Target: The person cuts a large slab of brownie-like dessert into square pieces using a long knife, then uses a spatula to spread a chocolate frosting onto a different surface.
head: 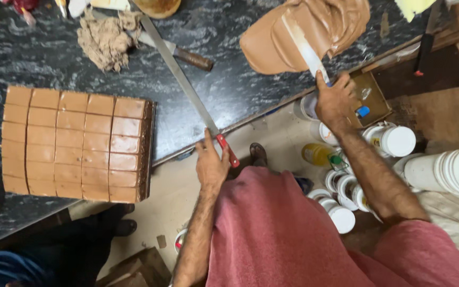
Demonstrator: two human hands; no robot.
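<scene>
**Two blades in hand over the soft brown mass**

While seen from the head camera: left hand [211, 166] closed on red handle of long steel knife [179, 74], blade flat on dark marble counter [229, 90]. Right hand [336, 101] gripping smeared spatula blade [305, 49], pressed into soft brown paste mound [304, 32] at counter edge. Probably sticky, heavy, yielding; best handled by blade. Cut brown slab [75, 143] lying apart.
</scene>
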